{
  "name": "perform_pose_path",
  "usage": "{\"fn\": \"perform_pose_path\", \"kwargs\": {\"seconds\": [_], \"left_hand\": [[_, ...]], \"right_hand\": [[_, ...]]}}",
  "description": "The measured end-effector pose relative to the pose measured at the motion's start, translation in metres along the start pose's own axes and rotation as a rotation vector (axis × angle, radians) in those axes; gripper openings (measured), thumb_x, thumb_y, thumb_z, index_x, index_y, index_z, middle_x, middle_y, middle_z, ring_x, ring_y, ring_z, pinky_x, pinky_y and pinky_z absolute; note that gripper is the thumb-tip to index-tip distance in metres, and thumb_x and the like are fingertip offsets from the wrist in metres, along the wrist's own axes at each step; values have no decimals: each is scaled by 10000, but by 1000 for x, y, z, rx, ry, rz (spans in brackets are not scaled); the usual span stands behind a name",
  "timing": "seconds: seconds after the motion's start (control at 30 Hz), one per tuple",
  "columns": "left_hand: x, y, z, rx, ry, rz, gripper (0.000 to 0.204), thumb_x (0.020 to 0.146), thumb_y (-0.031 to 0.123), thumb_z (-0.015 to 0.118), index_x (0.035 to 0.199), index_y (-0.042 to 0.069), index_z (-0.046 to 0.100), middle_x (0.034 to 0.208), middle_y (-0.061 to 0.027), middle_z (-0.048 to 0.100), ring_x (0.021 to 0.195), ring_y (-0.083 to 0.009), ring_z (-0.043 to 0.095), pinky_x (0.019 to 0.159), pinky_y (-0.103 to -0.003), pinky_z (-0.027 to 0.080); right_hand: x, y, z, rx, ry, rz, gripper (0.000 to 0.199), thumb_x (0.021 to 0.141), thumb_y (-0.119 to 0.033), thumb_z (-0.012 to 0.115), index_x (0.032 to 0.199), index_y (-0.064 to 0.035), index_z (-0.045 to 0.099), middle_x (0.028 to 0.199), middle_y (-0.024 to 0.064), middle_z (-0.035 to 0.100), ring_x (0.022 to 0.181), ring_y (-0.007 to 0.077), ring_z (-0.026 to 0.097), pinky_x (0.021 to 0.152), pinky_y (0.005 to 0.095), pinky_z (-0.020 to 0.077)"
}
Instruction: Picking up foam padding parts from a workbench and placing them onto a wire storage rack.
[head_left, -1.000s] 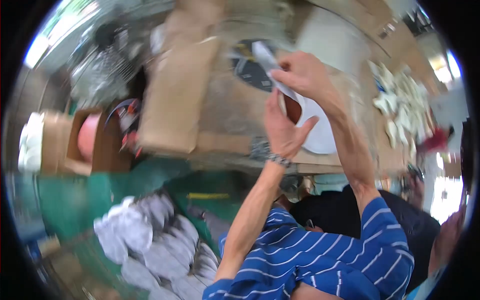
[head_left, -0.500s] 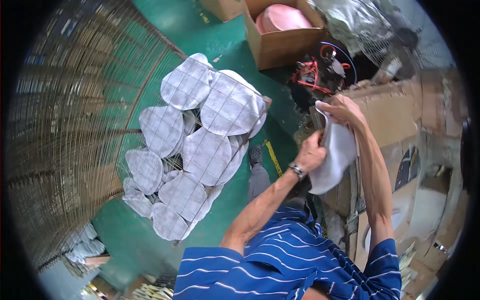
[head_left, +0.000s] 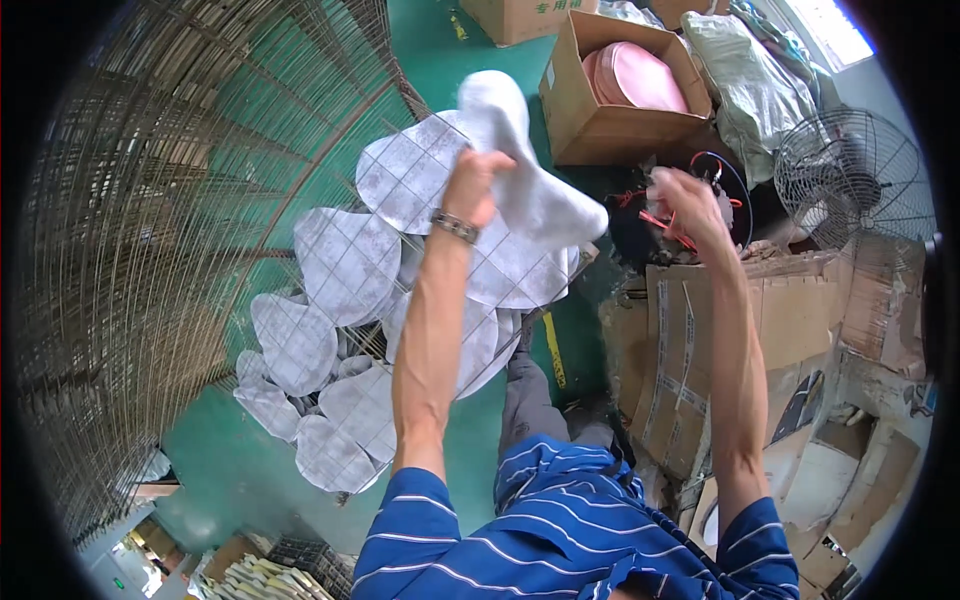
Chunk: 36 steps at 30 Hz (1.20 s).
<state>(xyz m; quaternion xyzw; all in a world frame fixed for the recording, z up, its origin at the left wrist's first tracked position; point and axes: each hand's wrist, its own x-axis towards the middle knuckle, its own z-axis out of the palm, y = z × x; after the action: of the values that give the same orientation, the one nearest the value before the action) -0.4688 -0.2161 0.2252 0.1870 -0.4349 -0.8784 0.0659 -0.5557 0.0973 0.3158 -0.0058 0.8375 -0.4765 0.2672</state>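
We've got that big wire rack (head_left: 150,230) on our left, and the pile of white heart-shaped pads (head_left: 340,330) sits behind a wire grid. Our left hand (head_left: 472,185) is pinching one white pad (head_left: 530,190) above the pile; it looks floppy, so it could slip off. Our right hand (head_left: 685,200) hangs loose and empty, near the red wires (head_left: 655,215), where it could snag.

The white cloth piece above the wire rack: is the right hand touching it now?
Apart. The head view shows the white cloth piece gripped by the left hand, while the right hand is raised beside it with a clear gap.
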Motion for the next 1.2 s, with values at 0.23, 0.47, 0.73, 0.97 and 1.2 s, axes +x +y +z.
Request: {"fn": "perform_pose_path", "kwargs": {"seconds": [0.23,0.47,0.73,0.97,1.2], "left_hand": [[54,-5,-187,-252,365,-11,209,735,-2,615,940,-16,653,943,-101,679,888,-250,662,908,-397,531],[42,-78,-302,-275,714,-201,459,838,134,693,1234,-58,563,1185,-166,638,1136,-342,603,1000,-446,486],[-68,-164,-180,292,818,158,815,904,209,737,1551,18,280,1547,-238,346,1395,-318,409,1134,-400,358],[-211,-245,-39,272,533,-238,672,940,172,689,1508,47,354,1465,-177,463,1317,-259,478,1092,-408,395],[-297,-281,71,346,301,-292,634,926,243,711,1461,76,414,1362,-99,535,1229,-220,522,971,-446,446]], "right_hand": [[-84,139,37,46,-51,296,341,963,-337,627,1101,-34,699,732,-2,619,596,65,575,461,228,471],[-177,235,68,-202,-156,524,405,928,-347,605,1098,4,710,801,81,658,716,149,633,598,319,538],[-212,268,59,-267,-169,408,462,940,-337,625,1231,20,663,1040,155,728,851,221,692,739,339,565],[-258,291,17,-332,-79,190,478,923,-385,596,1229,-25,671,1060,198,731,1002,368,693,889,443,541],[-346,347,-56,-272,52,171,476,920,-371,585,1240,-28,668,1108,191,725,1049,373,679,921,457,532]]}}
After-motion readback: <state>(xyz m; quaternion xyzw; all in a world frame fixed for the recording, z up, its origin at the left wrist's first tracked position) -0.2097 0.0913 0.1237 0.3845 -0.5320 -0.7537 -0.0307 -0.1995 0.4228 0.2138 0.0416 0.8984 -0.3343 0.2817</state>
